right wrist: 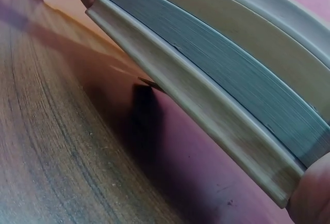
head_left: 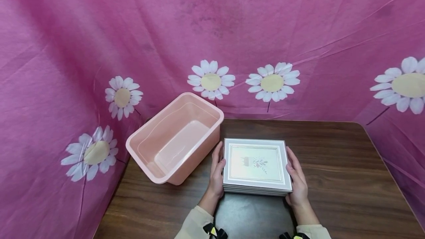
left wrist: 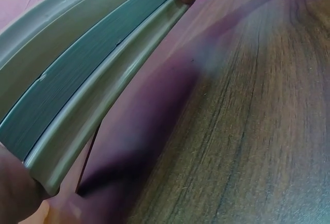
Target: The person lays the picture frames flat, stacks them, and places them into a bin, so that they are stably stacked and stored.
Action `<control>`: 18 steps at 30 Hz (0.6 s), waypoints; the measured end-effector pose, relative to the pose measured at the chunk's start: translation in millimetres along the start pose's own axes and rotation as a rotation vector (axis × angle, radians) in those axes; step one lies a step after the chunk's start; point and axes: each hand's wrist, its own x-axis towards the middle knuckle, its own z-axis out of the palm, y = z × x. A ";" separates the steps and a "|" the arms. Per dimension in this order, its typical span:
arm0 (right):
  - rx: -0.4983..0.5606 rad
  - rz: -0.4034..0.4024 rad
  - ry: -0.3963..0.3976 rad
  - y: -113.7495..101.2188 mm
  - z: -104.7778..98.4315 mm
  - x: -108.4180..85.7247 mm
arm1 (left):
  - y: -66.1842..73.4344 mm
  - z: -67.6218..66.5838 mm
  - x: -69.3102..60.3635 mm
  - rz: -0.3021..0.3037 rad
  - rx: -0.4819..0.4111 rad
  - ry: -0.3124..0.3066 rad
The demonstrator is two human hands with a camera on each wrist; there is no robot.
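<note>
A stack of white picture frames (head_left: 265, 148) is held between both hands, its top face showing a pale floral drawing inside a bordered rim. My left hand (head_left: 217, 178) grips the stack's left edge, and my right hand (head_left: 298, 182) grips the right edge. The left wrist view shows the layered side (left wrist: 98, 74) in cream and grey-green, with fingers at either end. Similar layers (right wrist: 216, 79) appear in the right wrist view. A gap and a shadow below show the stack raised over the table. Its underside is hidden.
A pink plastic basin (head_left: 202, 150) stands left of the stack, angled, with nothing visible inside. Underneath lies the dark wood table (head_left: 345, 180). Pink cloth (head_left: 239, 21) printed with daisies hangs behind and along the sides.
</note>
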 end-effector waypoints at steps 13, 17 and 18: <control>-0.029 0.010 0.091 -14.0 7.9 -1.4 | 10.2 0.3 -5.6 0.118 0.084 -0.013; -0.030 0.021 0.102 -16.8 9.6 -1.9 | 11.4 0.8 -7.7 0.127 0.077 -0.008; -0.028 0.021 0.102 -17.4 9.9 -2.0 | 11.3 0.9 -8.1 0.130 0.074 -0.006</control>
